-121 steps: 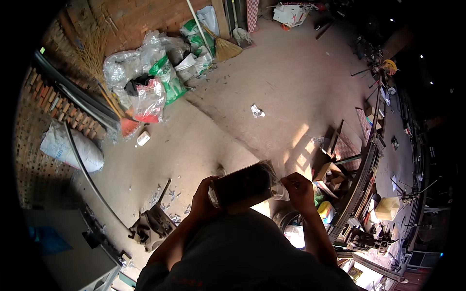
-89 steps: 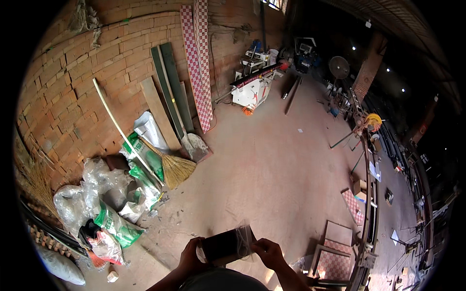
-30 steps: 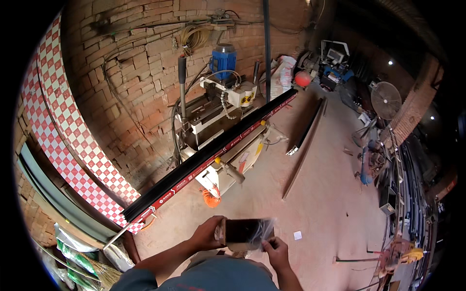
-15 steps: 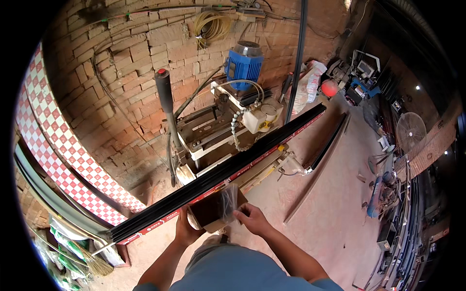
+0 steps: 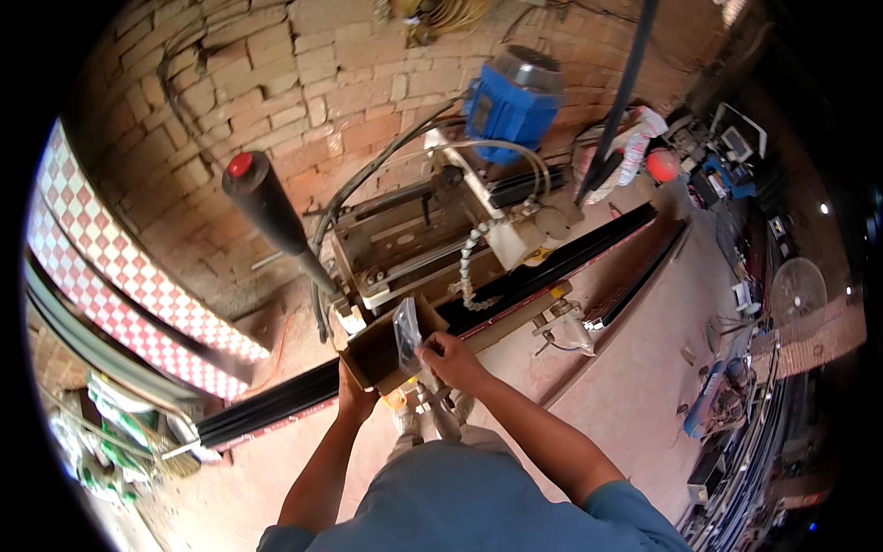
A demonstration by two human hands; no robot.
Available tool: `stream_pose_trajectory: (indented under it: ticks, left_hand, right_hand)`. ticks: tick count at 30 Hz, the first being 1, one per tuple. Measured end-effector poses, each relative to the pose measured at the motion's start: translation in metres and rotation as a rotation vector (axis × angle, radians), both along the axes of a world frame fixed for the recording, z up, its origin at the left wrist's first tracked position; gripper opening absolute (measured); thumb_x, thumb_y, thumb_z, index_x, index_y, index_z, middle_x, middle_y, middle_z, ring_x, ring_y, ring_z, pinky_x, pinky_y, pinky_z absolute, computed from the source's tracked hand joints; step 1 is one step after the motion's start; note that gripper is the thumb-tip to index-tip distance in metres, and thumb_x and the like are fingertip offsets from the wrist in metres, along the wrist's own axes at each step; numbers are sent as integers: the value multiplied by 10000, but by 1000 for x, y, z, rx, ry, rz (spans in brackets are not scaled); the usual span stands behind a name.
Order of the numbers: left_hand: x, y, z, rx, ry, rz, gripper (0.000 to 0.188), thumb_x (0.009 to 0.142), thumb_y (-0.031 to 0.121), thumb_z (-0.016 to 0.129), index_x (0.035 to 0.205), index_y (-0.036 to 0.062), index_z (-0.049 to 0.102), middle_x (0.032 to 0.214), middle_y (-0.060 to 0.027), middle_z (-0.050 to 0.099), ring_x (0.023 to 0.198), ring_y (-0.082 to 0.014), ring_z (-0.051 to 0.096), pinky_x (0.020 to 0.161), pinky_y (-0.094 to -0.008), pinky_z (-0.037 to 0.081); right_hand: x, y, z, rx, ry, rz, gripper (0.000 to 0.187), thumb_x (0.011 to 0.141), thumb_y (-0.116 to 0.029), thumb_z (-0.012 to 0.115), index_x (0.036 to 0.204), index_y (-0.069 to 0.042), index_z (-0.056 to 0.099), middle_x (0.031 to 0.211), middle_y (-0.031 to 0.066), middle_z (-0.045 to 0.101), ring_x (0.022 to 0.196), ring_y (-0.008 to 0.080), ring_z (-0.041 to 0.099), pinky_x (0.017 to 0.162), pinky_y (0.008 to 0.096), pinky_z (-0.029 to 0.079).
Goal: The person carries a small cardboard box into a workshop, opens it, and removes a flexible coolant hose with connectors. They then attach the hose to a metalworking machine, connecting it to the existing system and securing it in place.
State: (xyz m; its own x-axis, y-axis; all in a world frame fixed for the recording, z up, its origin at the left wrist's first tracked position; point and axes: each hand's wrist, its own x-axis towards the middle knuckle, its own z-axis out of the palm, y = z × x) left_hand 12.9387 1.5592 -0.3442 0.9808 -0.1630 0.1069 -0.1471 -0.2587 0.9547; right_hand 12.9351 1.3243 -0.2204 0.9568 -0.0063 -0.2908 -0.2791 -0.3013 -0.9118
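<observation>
My left hand (image 5: 355, 394) grips the near left side of an open brown cardboard box (image 5: 375, 362), its thumb along the outside wall. A clear plastic bag (image 5: 407, 336) stands up at the box's right part, and my right hand (image 5: 451, 362) pinches its lower edge between thumb and fingers. What the bag contains is too blurred to tell. The box is held in front of a bundle of long black profiles (image 5: 276, 402), which has a red printed strip along its near side. Behind the box stands a machine with a blue motor (image 5: 515, 106).
A black lever with a red button (image 5: 267, 198) rises at the machine's left. Flexible coolant tubing (image 5: 469, 267) hangs over the profiles. A red-and-white checked panel (image 5: 147, 267) stands left; a fan (image 5: 798, 290) and stacked long bars (image 5: 736, 478) lie along the right.
The box and both hands have moved up and slightly left, now covering part of the profile bundle. My view has shifted closer to the machine. The right hand still holds the bag.
</observation>
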Motion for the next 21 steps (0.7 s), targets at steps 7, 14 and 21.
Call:
stream_pose_trajectory:
  ticks: [7,14,21]
  left_hand:
    - [-32,1,26,174,-34,225,1110,645,267,937,1493,8,270,1424,-250,409,1325,-433,411,1111,-496,363]
    - [-36,-17,136,131,-195,291,297,821,104,770,1021,-16,587,1015,-167,613,865,-267,620,703,-365,491]
    - [33,-57,132,105,403,33,267,905,200,737,996,-34,647,839,-103,706,740,-138,673,662,-285,536]
  right_hand:
    - [17,-6,-14,35,39,128,244,947,-229,698,899,-12,597,645,34,597,518,98,564,503,291,447]
    - [28,-2,-6,69,-10,200,231,940,-185,706,862,5,599,638,85,623,499,123,603,488,304,458]
    - [44,-10,3,-121,-181,361,249,918,-241,737,963,-5,672,707,80,670,587,120,622,559,303,490]
